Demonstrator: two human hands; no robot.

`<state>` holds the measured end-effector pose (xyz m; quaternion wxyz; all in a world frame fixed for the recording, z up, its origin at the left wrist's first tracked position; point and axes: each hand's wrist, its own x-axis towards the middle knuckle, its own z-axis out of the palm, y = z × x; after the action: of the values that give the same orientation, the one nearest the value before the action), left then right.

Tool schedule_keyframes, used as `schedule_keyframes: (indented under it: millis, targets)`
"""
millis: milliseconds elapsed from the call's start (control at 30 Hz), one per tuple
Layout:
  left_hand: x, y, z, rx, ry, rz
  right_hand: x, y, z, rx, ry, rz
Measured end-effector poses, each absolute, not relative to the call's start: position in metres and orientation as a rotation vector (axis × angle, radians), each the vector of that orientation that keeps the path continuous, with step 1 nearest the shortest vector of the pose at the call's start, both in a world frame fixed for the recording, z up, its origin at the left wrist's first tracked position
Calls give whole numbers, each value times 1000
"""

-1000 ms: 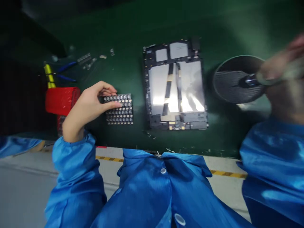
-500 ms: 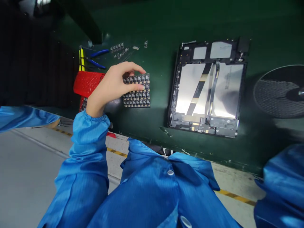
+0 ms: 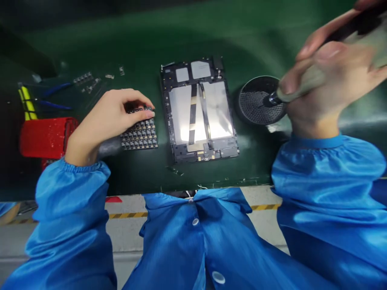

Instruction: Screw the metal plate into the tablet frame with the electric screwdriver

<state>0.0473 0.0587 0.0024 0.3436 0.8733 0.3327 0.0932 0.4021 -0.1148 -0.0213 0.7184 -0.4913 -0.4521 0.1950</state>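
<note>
Left hand: the left hand (image 3: 113, 112) grips the upper edge of the component panel (image 3: 140, 139), thumb on top, other fingers bent behind the edge.
Panel position: left of the open device (image 3: 181, 108), with a narrow strip of green bench (image 3: 140, 173) between; cannot tell whether it rests flat or is slightly raised.
Right hand: the right hand (image 3: 328, 94), blurred, is closed around a pale-handled tool (image 3: 298, 90).
Tool tip: dark, over the round dish (image 3: 256, 108); contact cannot be told.
Device: lies flat between panel and dish, two dark strips crossing its silvery plates.
Far left: red pouch (image 3: 45, 137), blue-handled pliers (image 3: 56, 88).
</note>
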Motion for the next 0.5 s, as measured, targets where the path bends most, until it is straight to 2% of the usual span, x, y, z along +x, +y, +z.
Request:
schedule_keyframes:
  millis: [233, 500]
  targets:
    - [47, 55, -22, 2227, 989, 358, 399, -108, -22, -988, -1122, 393]
    - [36, 39, -32, 2080, 1160, 514, 411, -113, -39, -1030, -1018, 471]
